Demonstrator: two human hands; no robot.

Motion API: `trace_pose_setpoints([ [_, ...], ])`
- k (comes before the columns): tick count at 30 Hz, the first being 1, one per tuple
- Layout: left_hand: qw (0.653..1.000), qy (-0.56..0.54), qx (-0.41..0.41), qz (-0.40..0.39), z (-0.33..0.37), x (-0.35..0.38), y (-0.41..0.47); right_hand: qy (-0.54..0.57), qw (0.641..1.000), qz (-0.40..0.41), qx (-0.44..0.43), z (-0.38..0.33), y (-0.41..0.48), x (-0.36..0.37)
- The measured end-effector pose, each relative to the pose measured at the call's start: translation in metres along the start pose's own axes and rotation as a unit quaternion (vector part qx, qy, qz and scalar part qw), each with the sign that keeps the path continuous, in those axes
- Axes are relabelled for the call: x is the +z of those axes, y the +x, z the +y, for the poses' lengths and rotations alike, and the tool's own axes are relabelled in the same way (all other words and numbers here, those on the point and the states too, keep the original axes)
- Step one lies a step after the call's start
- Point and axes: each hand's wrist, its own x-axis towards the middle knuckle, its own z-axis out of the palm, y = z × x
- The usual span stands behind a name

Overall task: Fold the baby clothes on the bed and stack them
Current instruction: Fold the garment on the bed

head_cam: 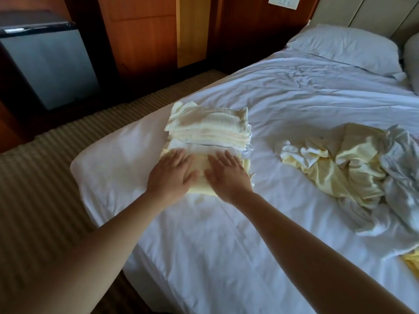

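Folded yellow garment (200, 172): flat on the bed (204, 241), right against the near side of the folded stack (208, 128).

Left hand (172, 175): I see it palm-down on the garment's left half. Grip apart, fingers straight and spread, clamped on nothing.

Right hand (226, 175): palm-down on the right half, just beside the left. Grip likewise apart, fingers flat. Fingertips of both hands reach the foot of the stack.

The stack: cream and white pieces laid one on another, edges roughly squared, near the bed's left edge.

Right of the stack, well apart: loose pile of unfolded clothes (353, 168), yellow and white, crumpled on the sheet.

Beyond the stack to the right, at the head of the bed: white pillow (344, 48).

Left of and beyond the stack, off the bed: small fridge (45, 66) on the striped carpet (45, 159). Its door is closed, so I cannot see what it holds.
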Motion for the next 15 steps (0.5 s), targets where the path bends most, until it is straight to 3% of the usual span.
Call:
trace_pose_setpoints([
  [5, 0.999, 0.020, -0.026, 0.012, -0.006, 0.016, -0.005, -0.043, 0.999, -0.017, 0.003, 0.007, -0.005, 0.021],
  [15, 0.993, 0.011, -0.076, -0.087, 0.022, -0.017, -0.015, -0.002, 0.995, -0.101, 0.013, 0.004, -0.029, -0.021],
])
